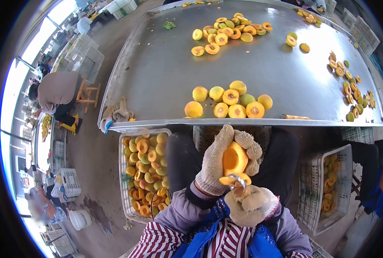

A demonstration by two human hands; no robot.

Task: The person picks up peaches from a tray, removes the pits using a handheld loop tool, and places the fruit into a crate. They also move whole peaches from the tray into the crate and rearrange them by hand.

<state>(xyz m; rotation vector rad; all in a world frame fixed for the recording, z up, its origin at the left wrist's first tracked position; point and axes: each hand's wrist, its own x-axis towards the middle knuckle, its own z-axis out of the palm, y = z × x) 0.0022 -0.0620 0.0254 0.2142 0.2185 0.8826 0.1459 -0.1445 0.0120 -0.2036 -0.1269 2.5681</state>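
Observation:
My left hand, in a cream knit glove, is wrapped round a halved yellow peach above my lap. The peach's hollowed cut face is turned up toward me. Closer to my body, my gloved right hand is closed on a small metal tool with a shiny curved blade; its handle is hidden in the fingers. A piece of peach flesh lies at the blade, just below the peach half. Beyond my hands, whole and halved peaches sit near the metal table's front edge.
The metal table also carries a heap of halves, a wooden-handled tool and a pair of gloves. A crate of peach halves stands to my left, another crate to my right. Other people sit nearby.

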